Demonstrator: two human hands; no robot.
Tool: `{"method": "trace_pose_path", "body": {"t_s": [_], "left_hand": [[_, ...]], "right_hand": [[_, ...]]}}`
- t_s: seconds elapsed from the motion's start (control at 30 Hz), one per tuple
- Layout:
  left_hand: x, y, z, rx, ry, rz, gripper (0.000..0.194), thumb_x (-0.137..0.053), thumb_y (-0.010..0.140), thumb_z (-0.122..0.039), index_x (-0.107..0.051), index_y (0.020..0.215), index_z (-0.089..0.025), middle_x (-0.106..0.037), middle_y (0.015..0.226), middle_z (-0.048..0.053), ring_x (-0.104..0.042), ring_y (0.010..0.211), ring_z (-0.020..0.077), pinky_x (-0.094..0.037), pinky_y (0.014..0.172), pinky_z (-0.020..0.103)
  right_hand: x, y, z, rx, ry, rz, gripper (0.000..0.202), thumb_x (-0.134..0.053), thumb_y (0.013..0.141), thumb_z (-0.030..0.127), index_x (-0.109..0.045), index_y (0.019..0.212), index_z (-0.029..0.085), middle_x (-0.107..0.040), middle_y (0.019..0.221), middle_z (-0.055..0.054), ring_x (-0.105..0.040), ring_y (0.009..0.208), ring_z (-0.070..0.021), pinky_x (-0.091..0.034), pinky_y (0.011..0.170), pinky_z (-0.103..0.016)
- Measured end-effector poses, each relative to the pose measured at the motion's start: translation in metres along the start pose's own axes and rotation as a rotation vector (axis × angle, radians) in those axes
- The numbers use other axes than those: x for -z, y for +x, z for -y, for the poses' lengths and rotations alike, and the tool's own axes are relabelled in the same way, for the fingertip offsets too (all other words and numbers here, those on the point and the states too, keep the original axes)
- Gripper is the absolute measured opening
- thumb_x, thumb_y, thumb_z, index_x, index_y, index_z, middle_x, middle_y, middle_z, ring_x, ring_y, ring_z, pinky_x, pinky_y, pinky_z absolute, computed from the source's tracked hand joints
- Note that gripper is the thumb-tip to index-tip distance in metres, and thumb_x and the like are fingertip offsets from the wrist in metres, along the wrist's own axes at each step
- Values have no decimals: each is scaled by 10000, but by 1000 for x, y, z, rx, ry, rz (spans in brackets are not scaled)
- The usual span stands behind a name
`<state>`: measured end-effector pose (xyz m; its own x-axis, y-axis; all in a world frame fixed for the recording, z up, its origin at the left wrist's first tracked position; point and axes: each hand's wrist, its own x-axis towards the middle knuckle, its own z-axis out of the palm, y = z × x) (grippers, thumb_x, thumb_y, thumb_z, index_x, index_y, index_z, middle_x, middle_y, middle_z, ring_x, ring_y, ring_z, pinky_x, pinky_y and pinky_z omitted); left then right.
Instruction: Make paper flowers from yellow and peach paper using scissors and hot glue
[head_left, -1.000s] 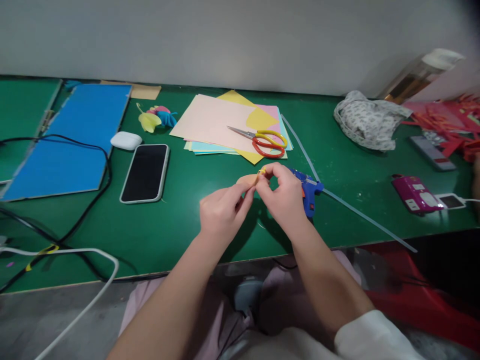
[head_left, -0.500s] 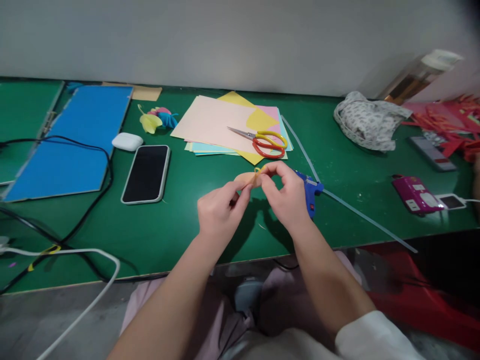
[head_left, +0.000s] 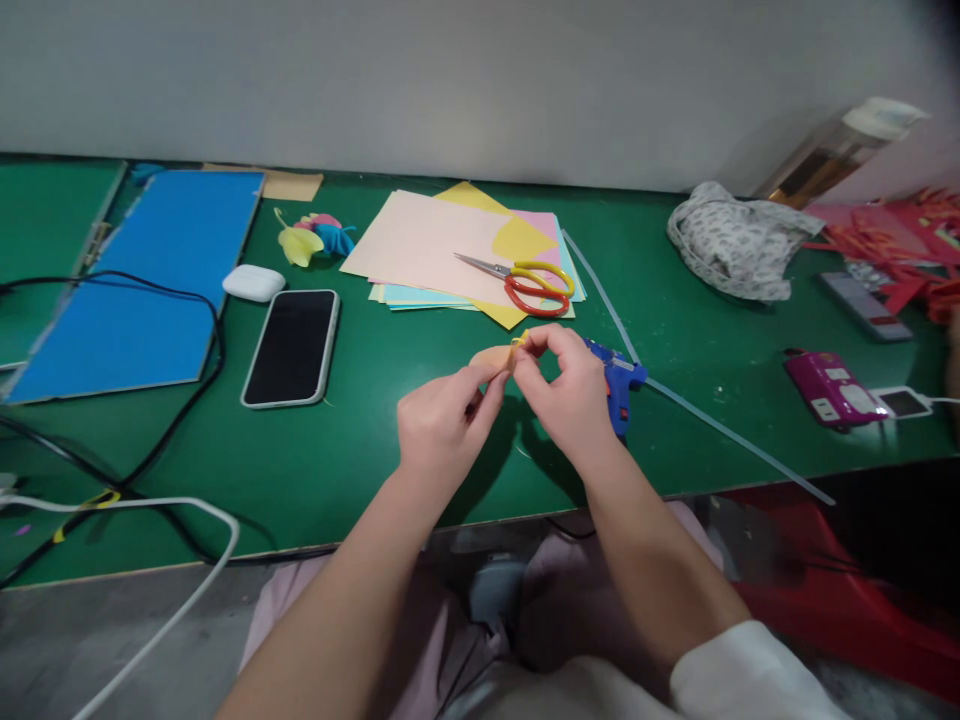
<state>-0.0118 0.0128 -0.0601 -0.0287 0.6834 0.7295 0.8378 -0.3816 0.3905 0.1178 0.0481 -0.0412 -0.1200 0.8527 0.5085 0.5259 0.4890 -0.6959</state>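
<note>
My left hand (head_left: 448,415) pinches a small orange-yellow paper piece (head_left: 492,356) between thumb and fingers, above the green table. Against its right end, my right hand (head_left: 566,385) is closed on a thin yellow curled strip (head_left: 520,342). My fingers hide part of both, so I cannot tell whether they are joined. Just right of my right hand lies a blue glue gun (head_left: 621,385), partly covered by that hand. Beyond my hands, scissors with one yellow and one red handle (head_left: 536,285) rest on a stack of coloured paper (head_left: 420,235).
A phone (head_left: 292,348), a white earbud case (head_left: 254,283) and small paper flowers (head_left: 304,242) are on the left, beside a blue board (head_left: 150,280) and cables. Long glue sticks (head_left: 739,436) lie on the right, with a purple power adapter (head_left: 834,388) and a patterned cloth pouch (head_left: 739,240).
My right hand has shifted slightly left, closer to my left hand, and the yellow strip has turned a little. My left hand has barely moved.
</note>
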Motion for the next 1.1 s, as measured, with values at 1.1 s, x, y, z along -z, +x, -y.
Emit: {"method": "trace_pose_path", "body": {"t_s": [1.1], "left_hand": [[-1,0,0,-41,9,13,116,-603,792,-251,-644,739,-156,-514,451,-61,-437,391,48,-305,430,176]], "right_hand": [[0,1,-1,-84,33,49,78,-491,742,163,-485,683,214,-562,684,20,-518,695,-157,-418,692,-307]]}}
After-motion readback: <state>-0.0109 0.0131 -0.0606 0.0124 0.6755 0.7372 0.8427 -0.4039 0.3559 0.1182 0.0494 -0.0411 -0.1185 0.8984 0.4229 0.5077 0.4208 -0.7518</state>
